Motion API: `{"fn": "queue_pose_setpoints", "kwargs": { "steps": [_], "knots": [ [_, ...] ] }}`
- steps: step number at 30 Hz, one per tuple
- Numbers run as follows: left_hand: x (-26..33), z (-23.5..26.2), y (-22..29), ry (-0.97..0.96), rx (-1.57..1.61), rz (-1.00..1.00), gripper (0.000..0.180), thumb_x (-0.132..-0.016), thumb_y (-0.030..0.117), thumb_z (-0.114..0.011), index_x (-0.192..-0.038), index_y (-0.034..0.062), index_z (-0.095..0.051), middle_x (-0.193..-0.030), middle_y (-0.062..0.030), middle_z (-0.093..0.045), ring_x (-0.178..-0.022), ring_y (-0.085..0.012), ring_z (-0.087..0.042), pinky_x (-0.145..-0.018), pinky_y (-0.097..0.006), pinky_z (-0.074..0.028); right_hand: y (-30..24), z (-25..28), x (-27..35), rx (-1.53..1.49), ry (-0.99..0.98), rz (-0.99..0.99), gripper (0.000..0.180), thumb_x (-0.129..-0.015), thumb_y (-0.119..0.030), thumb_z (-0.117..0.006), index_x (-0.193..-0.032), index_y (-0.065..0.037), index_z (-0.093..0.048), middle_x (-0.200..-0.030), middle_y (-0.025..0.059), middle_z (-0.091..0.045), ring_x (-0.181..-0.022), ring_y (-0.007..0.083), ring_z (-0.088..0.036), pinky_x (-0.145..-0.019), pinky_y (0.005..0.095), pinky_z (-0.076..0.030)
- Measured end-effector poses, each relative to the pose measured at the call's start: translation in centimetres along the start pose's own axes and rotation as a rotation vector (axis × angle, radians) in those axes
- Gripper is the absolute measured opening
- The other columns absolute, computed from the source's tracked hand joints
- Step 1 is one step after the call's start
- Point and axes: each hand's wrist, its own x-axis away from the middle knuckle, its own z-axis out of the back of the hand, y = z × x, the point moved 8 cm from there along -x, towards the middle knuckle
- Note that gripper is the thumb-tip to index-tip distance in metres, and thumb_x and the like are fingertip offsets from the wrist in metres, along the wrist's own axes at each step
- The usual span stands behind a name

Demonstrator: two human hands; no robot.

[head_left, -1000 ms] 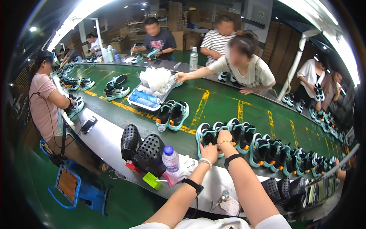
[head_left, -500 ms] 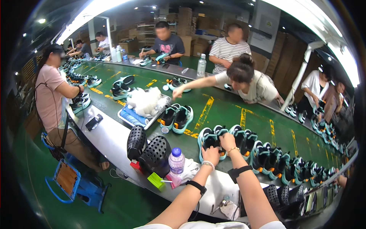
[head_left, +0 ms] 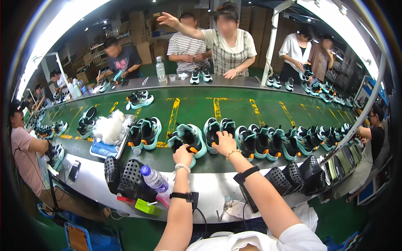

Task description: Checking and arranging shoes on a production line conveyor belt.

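Observation:
My left hand (head_left: 183,155) is closed on the near end of a black and mint-green sneaker (head_left: 196,140) with an orange heel tab. That sneaker sits tilted against its mate, which is partly hidden behind my hand. My right hand (head_left: 226,144) grips the near edge of another sneaker (head_left: 211,130) just to the right, its fingers curled over the opening. A matching sneaker (head_left: 227,124) stands partly behind my right fingers. To the left of my hands stands another pair of the same sneakers (head_left: 150,133).
A tray (head_left: 121,147) holds white fluff and blue rolls. Black perforated shoe forms (head_left: 133,178), a purple-capped bottle (head_left: 155,179) and a lime-green box (head_left: 146,206) are near my left arm. More sneakers (head_left: 289,144) line the green belt rightward. Several people work around it.
My view has swung left to right and levelled. My hands have moved apart, the right onto the neighbouring pair. The person opposite has straightened up and raised an arm.

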Motion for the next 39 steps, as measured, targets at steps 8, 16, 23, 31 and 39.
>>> {"fn": "queue_pose_setpoints", "kwargs": {
  "steps": [8,16,23,31,39],
  "knots": [
    [1.6,8.1,-0.1,0.253,0.541,-0.022,0.036,-0.070,0.009,-0.075,-0.103,-0.0008,-0.065,-0.085,-0.0130,-0.070,-0.077,-0.0212,-0.067,-0.070,-0.032,-0.051,-1.2,-4.5,-2.5,0.244,-0.359,0.187,0.063,-0.063,-0.057,-0.073,-0.113,-0.020,-0.064,-0.099,0.0095,-0.068,-0.096,0.0267,-0.064,-0.090,0.0457,-0.044],
    [3.3,14.8,10.7,0.346,0.653,-0.278,0.034,-0.074,0.001,-0.072,-0.106,-0.0051,-0.061,-0.085,-0.0118,-0.069,-0.074,-0.0146,-0.065,-0.068,-0.029,-0.051,-8.4,-4.9,-3.3,-0.276,0.100,0.467,0.051,-0.068,-0.048,-0.069,-0.105,-0.013,-0.066,-0.091,0.0091,-0.070,-0.084,0.0282,-0.068,-0.080,0.0389,-0.053],
    [0.3,12.4,16.9,0.221,0.617,-0.405,0.029,-0.073,0.011,-0.072,-0.102,0.0057,-0.067,-0.088,-0.0165,-0.069,-0.081,-0.0330,-0.067,-0.071,-0.037,-0.051,-11.0,-1.2,2.2,-0.696,0.069,0.483,0.050,-0.081,-0.034,-0.062,-0.122,-0.007,-0.055,-0.126,0.0182,-0.054,-0.123,0.0336,-0.045,-0.106,0.0459,-0.031],
    [-4.3,-3.2,17.7,0.016,0.100,-0.412,0.034,-0.074,0.023,-0.072,-0.106,0.0160,-0.067,-0.101,-0.0131,-0.068,-0.092,-0.0330,-0.065,-0.080,-0.048,-0.051,-0.4,7.2,16.3,-0.534,-0.272,0.372,0.034,-0.088,-0.018,-0.056,-0.117,-0.001,-0.056,-0.110,0.0220,-0.061,-0.102,0.0386,-0.057,-0.089,0.0430,-0.045],
    [-2.4,-10.9,13.2,-0.266,-0.404,-0.291,0.018,-0.083,0.022,-0.061,-0.095,0.0133,-0.071,-0.098,-0.0091,-0.071,-0.093,-0.0262,-0.069,-0.078,-0.055,-0.050,7.5,18.8,25.6,-0.694,-0.237,-0.013,0.030,-0.089,-0.009,-0.055,-0.118,0.000,-0.055,-0.096,0.0115,-0.069,-0.087,0.0161,-0.064,-0.078,0.0274,-0.048]
  ]
}}
